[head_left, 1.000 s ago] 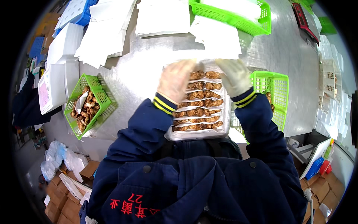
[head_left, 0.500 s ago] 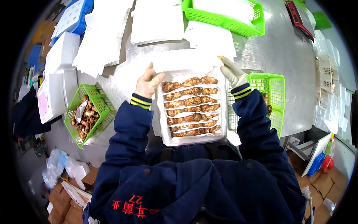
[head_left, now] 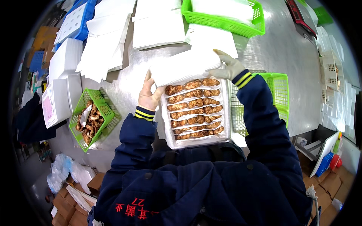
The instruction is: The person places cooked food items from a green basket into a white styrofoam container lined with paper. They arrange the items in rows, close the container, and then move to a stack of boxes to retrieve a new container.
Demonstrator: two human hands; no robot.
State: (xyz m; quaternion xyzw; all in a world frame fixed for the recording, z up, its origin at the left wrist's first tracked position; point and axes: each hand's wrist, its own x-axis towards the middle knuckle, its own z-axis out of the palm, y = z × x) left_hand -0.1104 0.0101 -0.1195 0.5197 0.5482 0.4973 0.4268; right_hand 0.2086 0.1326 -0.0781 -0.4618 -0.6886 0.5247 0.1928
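Note:
A white foam box (head_left: 227, 124) holds several rows of brown, knobbly mushrooms (head_left: 195, 119), separated by white paper. At its far end a white padded sheet (head_left: 183, 67) is raised and angled over the box. My right hand (head_left: 226, 64), in a pale glove, grips the sheet's right edge between fingers and thumb. My left hand (head_left: 149, 92), also gloved, is at the sheet's left corner, fingers bent round it. A green basket (head_left: 103, 107) of mushrooms sits to the left; a second green basket (head_left: 278, 100) stands at the right, partly behind my right sleeve.
Paper stacks (head_left: 156, 28), a green basket (head_left: 222, 20) of white sheets and a blue crate (head_left: 81, 26) line the far side. White foam boxes (head_left: 56, 101) stand left, beside a person's dark sleeve (head_left: 28, 116). A red-and-silver device (head_left: 298, 17) is far right. The steel table (head_left: 296, 67) bends with the lens.
My hands first parted, uncovering the far rows. Since then the white sheet has lifted, and my right hand has shifted up and inward with it. My left hand sits slightly lower.

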